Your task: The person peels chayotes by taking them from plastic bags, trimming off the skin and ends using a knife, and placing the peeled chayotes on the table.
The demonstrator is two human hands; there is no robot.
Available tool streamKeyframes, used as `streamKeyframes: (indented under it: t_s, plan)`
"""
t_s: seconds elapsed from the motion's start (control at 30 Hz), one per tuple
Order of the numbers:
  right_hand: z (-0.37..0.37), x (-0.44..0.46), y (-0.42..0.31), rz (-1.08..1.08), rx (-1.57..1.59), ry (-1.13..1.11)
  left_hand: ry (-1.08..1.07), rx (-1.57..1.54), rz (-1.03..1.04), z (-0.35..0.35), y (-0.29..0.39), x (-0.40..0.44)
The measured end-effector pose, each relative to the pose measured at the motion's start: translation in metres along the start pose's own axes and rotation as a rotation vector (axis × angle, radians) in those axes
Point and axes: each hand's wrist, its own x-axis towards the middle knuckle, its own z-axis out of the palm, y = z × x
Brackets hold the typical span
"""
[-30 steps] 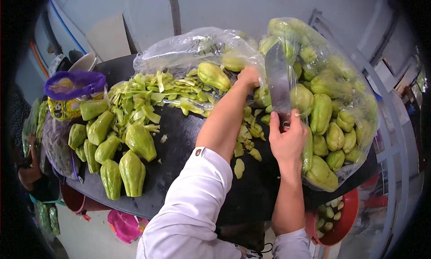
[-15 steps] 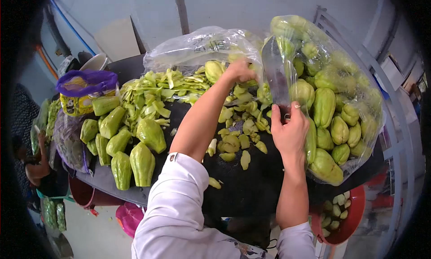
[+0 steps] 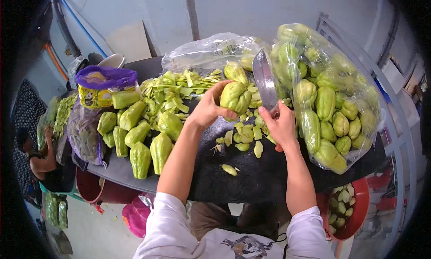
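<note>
My left hand [image 3: 208, 107] holds a whole green chayote [image 3: 235, 98] above the middle of the black table. Close by on the right, my right hand [image 3: 280, 123] grips a knife [image 3: 266, 79], its wide blade pointing up and away from me. Another chayote [image 3: 235, 72] lies just behind the held one. Below both hands, cut pieces [image 3: 244, 135] are scattered on the table. A heap of green peelings [image 3: 184, 86] lies left of my left hand. To the right of the knife stands a clear bag full of chayotes [image 3: 327, 102].
Peeled chayotes [image 3: 140, 160] stand at the table's left, near a purple net bag [image 3: 85, 133] and a yellow bag [image 3: 92, 95]. Red buckets [image 3: 364, 214] are below the table. A person [image 3: 42, 158] sits at far left. A metal rail [image 3: 399, 142] is at right.
My left hand has come back from the rear plastic bag and now holds a chayote near the knife. The knife has shifted slightly left. The view has moved, so the table's left side shows more.
</note>
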Motion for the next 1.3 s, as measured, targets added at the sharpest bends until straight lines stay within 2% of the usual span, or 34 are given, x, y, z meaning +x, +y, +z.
streamKeyframes:
  t_s: [0.1,0.2,0.33,0.67,0.73,0.87,1.3]
  plan:
    - [0.008,-0.001,0.010,-0.018,-0.019,-0.084,0.112,-0.323,0.063,0.003,-0.013,-0.023]
    - [0.011,-0.005,0.005,0.003,0.027,-0.120,0.205,-0.430,0.098,-0.001,-0.022,-0.027]
    - [0.014,-0.006,0.004,-0.057,0.050,-0.143,0.190,-0.533,0.037,-0.004,-0.024,-0.037]
    - [0.017,-0.015,-0.004,-0.125,0.213,-0.215,0.009,-0.627,-0.002,0.009,-0.034,-0.048]
    - [0.023,-0.015,-0.002,-0.279,0.229,-0.114,-0.020,-0.654,-0.005,0.009,-0.036,-0.049]
    - [0.014,-0.017,-0.011,-0.197,0.165,-0.166,-0.007,-0.601,0.007,0.010,-0.034,-0.049]
    - [0.013,-0.018,-0.015,-0.200,0.180,-0.116,0.025,-0.488,0.004,0.012,-0.030,-0.049]
